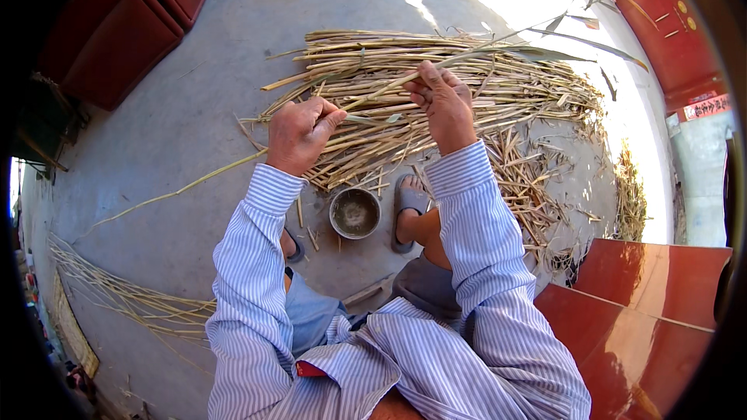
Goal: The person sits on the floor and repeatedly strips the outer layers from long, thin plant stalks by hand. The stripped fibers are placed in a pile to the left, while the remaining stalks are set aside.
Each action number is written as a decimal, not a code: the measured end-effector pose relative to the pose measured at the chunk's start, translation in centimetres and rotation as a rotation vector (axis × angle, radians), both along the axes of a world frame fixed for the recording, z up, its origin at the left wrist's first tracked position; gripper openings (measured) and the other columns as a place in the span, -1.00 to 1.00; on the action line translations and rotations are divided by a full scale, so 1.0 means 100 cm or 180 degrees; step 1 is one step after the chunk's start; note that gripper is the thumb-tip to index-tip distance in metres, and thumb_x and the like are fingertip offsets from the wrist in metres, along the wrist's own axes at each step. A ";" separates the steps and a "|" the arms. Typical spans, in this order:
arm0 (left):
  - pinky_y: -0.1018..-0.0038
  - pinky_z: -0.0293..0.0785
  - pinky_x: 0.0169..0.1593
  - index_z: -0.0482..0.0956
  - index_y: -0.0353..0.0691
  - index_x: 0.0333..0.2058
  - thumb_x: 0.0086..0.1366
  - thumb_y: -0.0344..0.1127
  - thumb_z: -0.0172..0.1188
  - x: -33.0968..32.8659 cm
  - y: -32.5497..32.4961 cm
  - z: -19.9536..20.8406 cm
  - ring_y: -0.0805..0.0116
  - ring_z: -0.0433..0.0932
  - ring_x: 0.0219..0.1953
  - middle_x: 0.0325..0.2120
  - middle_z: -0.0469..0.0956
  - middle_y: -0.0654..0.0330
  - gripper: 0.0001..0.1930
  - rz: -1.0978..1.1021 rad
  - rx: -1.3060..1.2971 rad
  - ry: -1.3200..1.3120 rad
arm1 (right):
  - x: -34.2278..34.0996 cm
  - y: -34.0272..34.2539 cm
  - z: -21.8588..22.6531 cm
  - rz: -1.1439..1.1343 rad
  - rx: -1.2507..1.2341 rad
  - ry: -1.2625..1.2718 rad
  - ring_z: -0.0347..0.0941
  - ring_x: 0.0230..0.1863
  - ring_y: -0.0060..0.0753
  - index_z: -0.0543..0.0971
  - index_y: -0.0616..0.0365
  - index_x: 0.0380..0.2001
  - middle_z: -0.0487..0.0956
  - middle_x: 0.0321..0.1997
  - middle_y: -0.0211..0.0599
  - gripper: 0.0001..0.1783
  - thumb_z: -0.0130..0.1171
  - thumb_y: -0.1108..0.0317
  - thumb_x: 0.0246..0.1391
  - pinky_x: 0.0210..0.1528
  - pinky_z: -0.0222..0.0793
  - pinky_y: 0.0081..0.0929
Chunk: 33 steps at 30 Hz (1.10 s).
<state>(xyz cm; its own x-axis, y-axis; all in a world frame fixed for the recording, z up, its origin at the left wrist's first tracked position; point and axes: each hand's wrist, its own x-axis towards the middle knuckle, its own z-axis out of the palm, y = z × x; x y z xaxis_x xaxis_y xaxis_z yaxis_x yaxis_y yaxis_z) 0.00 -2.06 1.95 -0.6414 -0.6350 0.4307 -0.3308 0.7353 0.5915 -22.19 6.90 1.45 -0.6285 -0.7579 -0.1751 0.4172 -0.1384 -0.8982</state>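
Note:
My left hand [298, 134] is closed with thumb and fingers pinched on a thin pale stalk [175, 193], which trails away to the lower left. A short greenish strip [377, 119] sticks out from its fingertips toward the right. My right hand [449, 105] pinches a leafy reed stalk [498, 43] whose long green leaves [599, 45] spread to the upper right. The reed's lower end points back toward my left hand. Beneath both hands lies a large bundle of dry stalks [537, 85] on the floor.
A metal bowl [334, 214] of murky liquid stands between my sandalled feet. Broken stalk pieces [525, 194] litter the floor at right. Thin pale stalks [132, 292] lie at lower left. Dark red furniture [117, 39] stands far left, a glossy red panel [622, 327] near right.

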 end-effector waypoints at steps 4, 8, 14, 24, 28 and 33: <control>0.35 0.36 -0.52 0.60 -0.23 -0.49 0.13 -0.24 0.32 0.007 -0.007 0.004 0.18 0.53 -0.60 -0.62 0.56 0.09 -0.81 -0.0049 0.0311 0.0059 | -0.057 0.014 -0.006 -0.0942 -0.0119 -0.0113 0.57 -0.43 -0.51 0.53 0.15 -0.36 0.58 -0.46 -0.37 -0.79 0.21 0.22 0.16 -0.49 0.49 -0.74; 0.34 0.37 -0.51 0.60 -0.24 -0.48 0.12 -0.24 0.32 0.008 -0.010 -0.002 0.17 0.53 -0.60 -0.62 0.56 0.07 -0.81 -0.0133 0.0334 0.0028 | -0.026 0.010 -0.004 0.0256 0.0003 -0.0296 0.58 -0.24 -0.49 0.51 0.16 -0.18 0.63 -0.23 -0.29 -0.79 0.14 0.26 0.21 -0.30 0.54 -0.65; 0.32 0.37 -0.50 0.57 -0.23 -0.52 0.10 -0.25 0.34 -0.002 -0.003 -0.008 0.14 0.53 -0.58 -0.62 0.56 0.09 -0.81 0.0028 0.0584 0.0026 | 0.018 0.000 -0.004 0.0742 0.0121 -0.0054 0.55 -0.28 -0.61 0.54 0.12 -0.21 0.64 -0.23 -0.37 -0.78 0.17 0.22 0.19 -0.32 0.42 -0.70; 0.28 0.29 -0.42 0.49 -0.14 -0.51 0.11 -0.23 0.31 -0.010 -0.004 -0.015 0.20 0.50 -0.53 -0.62 0.51 0.22 -0.82 -0.0036 -0.1212 0.0022 | 0.015 -0.012 -0.008 0.0296 0.0394 -0.0054 0.56 -0.42 -0.55 0.54 0.14 -0.39 0.61 -0.44 -0.37 -0.72 0.29 0.15 0.09 -0.45 0.43 -0.67; 0.32 0.30 -0.43 0.55 -0.12 -0.51 0.12 -0.19 0.29 -0.004 -0.005 -0.018 0.26 0.49 -0.54 -0.61 0.52 0.27 -0.83 0.0175 -0.1278 0.0153 | 0.011 -0.014 -0.013 0.0442 0.0317 0.0080 0.58 -0.41 -0.52 0.54 0.17 -0.37 0.61 -0.42 -0.30 -0.75 0.29 0.21 0.10 -0.46 0.46 -0.71; 0.38 0.40 -0.51 0.61 -0.21 -0.52 0.06 -0.12 0.36 0.006 -0.016 -0.001 0.25 0.53 -0.61 -0.64 0.56 0.14 -0.74 0.0165 0.0394 0.0416 | 0.005 -0.011 -0.018 0.0521 -0.0257 0.0278 0.60 -0.25 -0.46 0.56 0.17 -0.21 0.64 -0.24 -0.25 -0.81 0.18 0.30 0.18 -0.28 0.52 -0.66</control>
<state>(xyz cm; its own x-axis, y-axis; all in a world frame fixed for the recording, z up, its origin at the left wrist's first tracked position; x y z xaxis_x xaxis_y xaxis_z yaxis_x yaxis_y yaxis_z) 0.65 -3.69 1.85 -0.5500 -0.7191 0.4247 -0.2807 0.6381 0.7170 -21.72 5.78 -0.39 -0.5058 -0.8606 -0.0598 0.3609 -0.1482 -0.9207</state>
